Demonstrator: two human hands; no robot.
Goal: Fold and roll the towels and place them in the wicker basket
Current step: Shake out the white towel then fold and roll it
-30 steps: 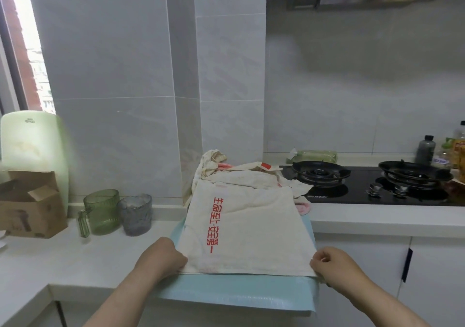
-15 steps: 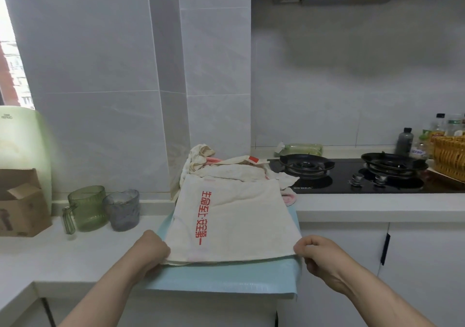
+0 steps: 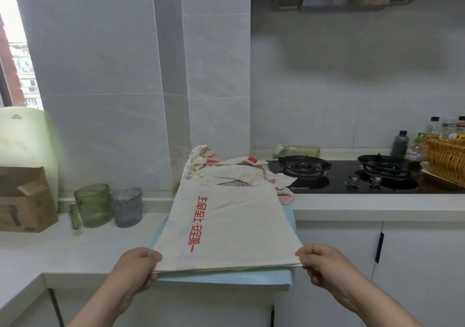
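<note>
A cream towel [image 3: 234,228] with red printed characters lies spread on a light blue mat [image 3: 226,280] at the counter's front. My left hand [image 3: 137,267] pinches its near left corner. My right hand [image 3: 324,263] pinches its near right corner. The near edge is lifted slightly off the mat. Behind it a heap of more cream and pink towels [image 3: 226,169] lies against the tiled pillar. The wicker basket [image 3: 446,159] stands at the far right beside the stove, partly cut off by the frame.
A black gas stove [image 3: 352,175] with two burners fills the counter to the right. Bottles [image 3: 400,143] stand behind the basket. Left of the towel are a green mug [image 3: 91,205], a grey cup [image 3: 126,207], a cardboard box [image 3: 24,200] and a pale green board [image 3: 25,137].
The view has swung right and down, bringing the wicker basket into view. Both hands keep their pinch on the towel's near corners and have raised the near edge a little.
</note>
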